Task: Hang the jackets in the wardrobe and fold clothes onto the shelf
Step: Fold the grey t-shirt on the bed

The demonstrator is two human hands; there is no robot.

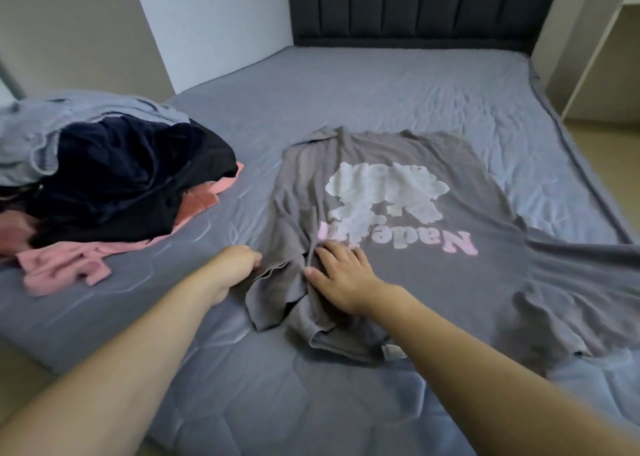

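From the head camera I see a grey T-shirt (433,258) spread print-side up across a bed (381,84) covered in a blue-grey quilted sheet, its collar end toward me and its hem toward the dark padded headboard (415,5). A white floral print and pink lettering mark the shirt's chest. My right hand (341,275) lies flat on the shirt just below the lettering, fingers straight and spread, pressing the cloth where one side has been bunched inward into folds. My left hand (239,265) sits at the shirt's left edge, touching the gathered fabric; its fingers curl away from the lens and I cannot tell whether they pinch the cloth or merely rest against it. The shirt's other sleeve trails off to its right, toward the bed's edge. Well to the left of the shirt, a pile of clothes (104,178) waits on the same bed: a pale blue garment on top, dark navy and black pieces in the middle, pink fabric spilling out beneath toward the shirt.
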